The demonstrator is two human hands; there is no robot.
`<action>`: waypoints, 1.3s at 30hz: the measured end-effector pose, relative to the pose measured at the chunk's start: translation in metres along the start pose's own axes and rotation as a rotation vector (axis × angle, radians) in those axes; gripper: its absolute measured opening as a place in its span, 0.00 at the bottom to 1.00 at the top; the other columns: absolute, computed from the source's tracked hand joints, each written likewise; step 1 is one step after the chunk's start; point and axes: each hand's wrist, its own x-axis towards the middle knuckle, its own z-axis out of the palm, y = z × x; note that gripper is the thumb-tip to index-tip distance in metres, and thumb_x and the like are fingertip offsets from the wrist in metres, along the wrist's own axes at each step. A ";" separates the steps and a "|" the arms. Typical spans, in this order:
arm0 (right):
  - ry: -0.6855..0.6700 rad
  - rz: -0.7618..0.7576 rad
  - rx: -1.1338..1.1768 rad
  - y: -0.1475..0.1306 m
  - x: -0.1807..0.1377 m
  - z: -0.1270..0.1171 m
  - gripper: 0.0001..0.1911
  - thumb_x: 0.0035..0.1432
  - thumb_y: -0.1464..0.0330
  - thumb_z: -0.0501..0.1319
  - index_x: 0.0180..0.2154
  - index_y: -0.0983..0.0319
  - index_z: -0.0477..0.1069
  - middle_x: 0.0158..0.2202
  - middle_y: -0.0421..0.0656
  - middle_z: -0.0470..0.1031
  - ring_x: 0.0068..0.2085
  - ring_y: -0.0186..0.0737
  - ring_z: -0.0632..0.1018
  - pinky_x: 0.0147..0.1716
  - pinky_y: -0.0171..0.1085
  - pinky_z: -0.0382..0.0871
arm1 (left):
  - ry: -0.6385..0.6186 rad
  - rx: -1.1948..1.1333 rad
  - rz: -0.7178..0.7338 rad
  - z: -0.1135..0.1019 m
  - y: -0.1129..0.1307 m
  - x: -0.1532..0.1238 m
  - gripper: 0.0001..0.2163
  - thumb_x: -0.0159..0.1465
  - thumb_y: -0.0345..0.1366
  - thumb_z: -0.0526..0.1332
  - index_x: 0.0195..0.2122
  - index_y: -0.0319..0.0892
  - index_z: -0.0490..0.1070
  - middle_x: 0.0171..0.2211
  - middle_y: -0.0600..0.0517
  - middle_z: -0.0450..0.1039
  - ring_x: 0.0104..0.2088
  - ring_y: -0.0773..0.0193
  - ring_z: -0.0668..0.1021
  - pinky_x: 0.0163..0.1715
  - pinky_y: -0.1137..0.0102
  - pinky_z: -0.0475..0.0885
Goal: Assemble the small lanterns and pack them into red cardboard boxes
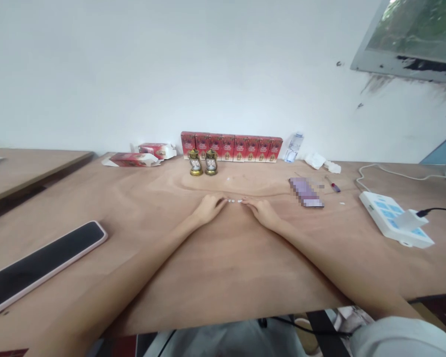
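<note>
Both my hands rest palm down on the wooden table (223,258), fingertips pointing toward each other. Between them lies a short row of small white button-like pieces (235,201). My left hand (209,208) has its fingers loosely curled, tips touching the table right beside the row's left end. My right hand (260,210) lies flatter, fingers stretched toward the row's right end. Neither hand visibly holds anything. Behind them stand two small gold lanterns (203,162) side by side.
A row of red boxes (232,147) lines the wall, with opened red boxes (136,158) to the left. A water bottle (293,147), crumpled tissue (321,161), small screwdriver (333,186), blurred purple item (306,192), white power strip (394,218) and a phone (40,265) lie around.
</note>
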 end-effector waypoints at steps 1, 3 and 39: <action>0.009 -0.009 -0.008 0.000 0.000 0.000 0.16 0.61 0.74 0.51 0.44 0.59 0.75 0.48 0.45 0.76 0.51 0.43 0.76 0.53 0.43 0.69 | 0.030 -0.014 -0.027 -0.001 -0.001 0.000 0.12 0.62 0.40 0.53 0.34 0.42 0.74 0.36 0.50 0.78 0.40 0.58 0.78 0.45 0.66 0.69; 0.021 -0.033 -0.036 0.000 -0.002 -0.001 0.15 0.61 0.74 0.51 0.43 0.59 0.75 0.47 0.45 0.77 0.49 0.43 0.77 0.49 0.43 0.71 | 0.084 -0.057 -0.073 -0.002 -0.004 0.001 0.12 0.62 0.41 0.53 0.33 0.42 0.74 0.34 0.50 0.78 0.37 0.59 0.78 0.42 0.66 0.71; 0.122 -0.402 -0.198 -0.027 -0.017 -0.003 0.12 0.61 0.62 0.56 0.32 0.60 0.74 0.28 0.43 0.76 0.34 0.39 0.73 0.34 0.37 0.63 | 0.227 -0.304 -0.218 0.019 0.010 -0.009 0.09 0.58 0.36 0.57 0.36 0.39 0.73 0.37 0.48 0.75 0.36 0.62 0.76 0.40 0.65 0.72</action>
